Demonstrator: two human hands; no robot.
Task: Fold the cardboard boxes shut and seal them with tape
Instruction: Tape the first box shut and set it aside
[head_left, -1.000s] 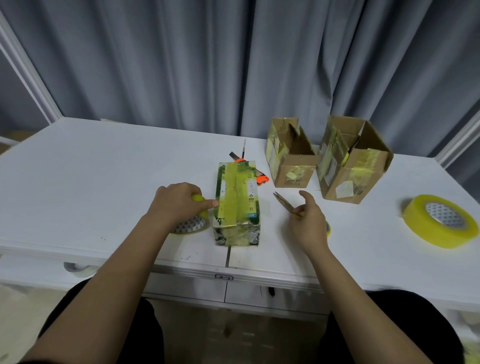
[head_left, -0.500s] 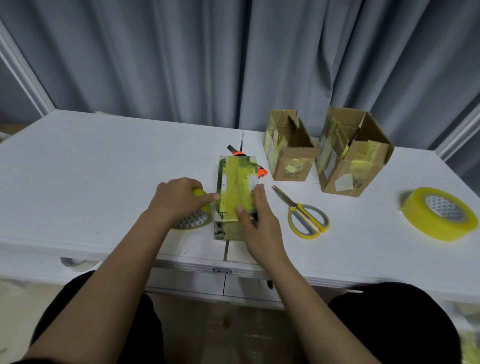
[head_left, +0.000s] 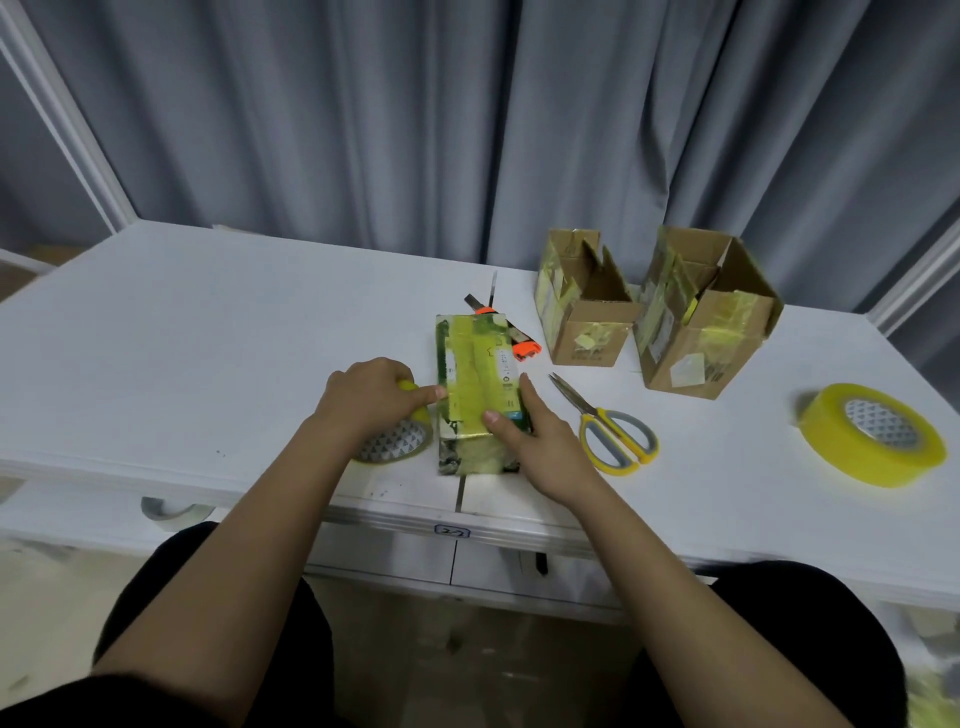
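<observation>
Two hands work a green box (head_left: 475, 395) near the table's (head_left: 208, 332) front edge: the left hand (head_left: 371, 397) grips a tape roll (head_left: 397, 441) beside it, while the right hand (head_left: 530, 436), fingers straight, should press the tape strip down firmly, smoothing toward the box's end.

Both bare forearms reach forward from the lower corners and converge toward the middle. The left hand (head_left: 371, 397) is curled knuckles-up in a grip on a tape roll (head_left: 400, 441), its forefinger stretched out to the right so the tip touches the left edge of the taped box (head_left: 478, 384). The right hand (head_left: 540, 441) lies palm-down with straight fingers along the box's right side, thumb pressed on its top.
</observation>
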